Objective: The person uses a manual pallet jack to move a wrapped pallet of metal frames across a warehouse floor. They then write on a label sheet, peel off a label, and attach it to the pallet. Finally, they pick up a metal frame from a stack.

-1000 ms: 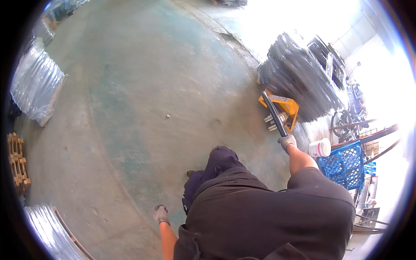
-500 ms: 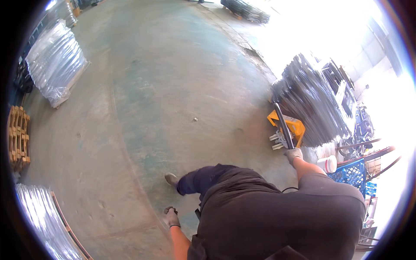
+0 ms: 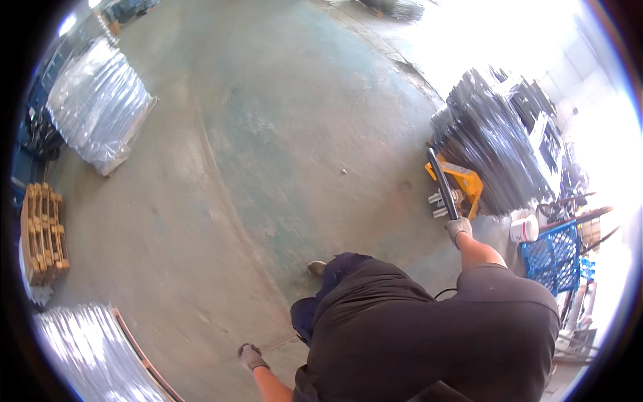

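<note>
- The right hand (image 3: pixel 459 228), in a light glove, was closed around the lower end of a black handle (image 3: pixel 442 183), right of centre in the frame.
- That handle slanted up and left from the glove, in front of an orange pallet jack (image 3: pixel 474 182) with pale wheels (image 3: pixel 439 206) near its base.
- The pallet jack stood at the right of the frame, close against a tall stack of dark sheets (image 3: pixel 492 147) with a glossy surface; whether its forks ran beneath the stack could not be told.
- The left hand (image 3: pixel 252 356), also gloved, hung at the lower middle-left, well apart from the jack, its fingers curled; how tightly they were closed, and whether they held anything, could not be told.
- A dark shirt (image 3: pixel 429 328) filled the lower middle, with one shoe (image 3: pixel 317 267) showing just above it on the worn grey-green floor (image 3: pixel 268 174).
- Just below and right of the right hand stood a white bucket (image 3: pixel 524 229), with a blue lattice crate (image 3: pixel 552 258) near it.
- Along the left side were a plastic-wrapped stack (image 3: pixel 100 104) at upper left, wooden pallets (image 3: pixel 43 231) below it, and a shiny stack (image 3: pixel 94 352) at lower left.
</note>
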The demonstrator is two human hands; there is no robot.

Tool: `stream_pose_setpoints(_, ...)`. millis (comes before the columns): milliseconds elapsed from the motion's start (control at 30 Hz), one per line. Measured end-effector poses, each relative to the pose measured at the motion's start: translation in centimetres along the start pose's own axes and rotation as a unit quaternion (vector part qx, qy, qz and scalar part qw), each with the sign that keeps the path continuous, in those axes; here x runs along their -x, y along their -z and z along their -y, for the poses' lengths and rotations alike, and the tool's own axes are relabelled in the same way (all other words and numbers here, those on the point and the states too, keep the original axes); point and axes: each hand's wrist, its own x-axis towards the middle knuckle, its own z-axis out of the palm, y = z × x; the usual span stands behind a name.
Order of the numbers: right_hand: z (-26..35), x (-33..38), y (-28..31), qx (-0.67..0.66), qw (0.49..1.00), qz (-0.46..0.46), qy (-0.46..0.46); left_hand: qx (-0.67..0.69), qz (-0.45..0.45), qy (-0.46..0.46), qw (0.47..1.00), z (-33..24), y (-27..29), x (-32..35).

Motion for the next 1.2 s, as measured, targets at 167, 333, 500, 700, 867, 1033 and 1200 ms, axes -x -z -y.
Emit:
stream_pose_setpoints(167, 6.3, 10.4, -0.9, 0.003, 1.000, 0.003, -0.031, -0.071, 0.116, 0.005, 0.991, -2.4, -2.2, -5.2)
stream_pose_setpoints(333, 13.2, 18.0, -4.2, -0.005, 0.999, -0.017, -0.044, -0.184, 0.254, -0.120, 0.942, -6.1, -5.9, -10.7)
stream_pose_setpoints(500, 19.4, 24.6, -8.0, 0.008, 0.998, -0.052, -0.037, -0.279, 0.276, -0.131, 0.910, -13.6, -6.0, -16.4)
stream_pose_setpoints(700, 27.3, 32.4, -8.6, -0.007, 0.996, 0.031, -0.078, -0.308, 0.246, -0.066, 0.917, -26.4, -3.1, -25.0)
stream_pose_setpoints(867, 34.4, 35.5, -7.5, -0.007, 0.992, 0.078, -0.096, -0.324, 0.195, -0.068, 0.923, -34.4, -9.9, -25.7)
stream_pose_setpoints(1033, 41.0, 35.9, -7.4, -0.054, 0.991, 0.093, -0.075, -0.370, 0.354, -0.200, 0.835, -42.5, -20.8, -21.7)
stream_pose_setpoints(1200, 46.6, 34.3, -7.0, -0.078, 0.987, 0.104, -0.097, -0.351, 0.393, -0.268, 0.807, -51.6, -30.3, -17.1)
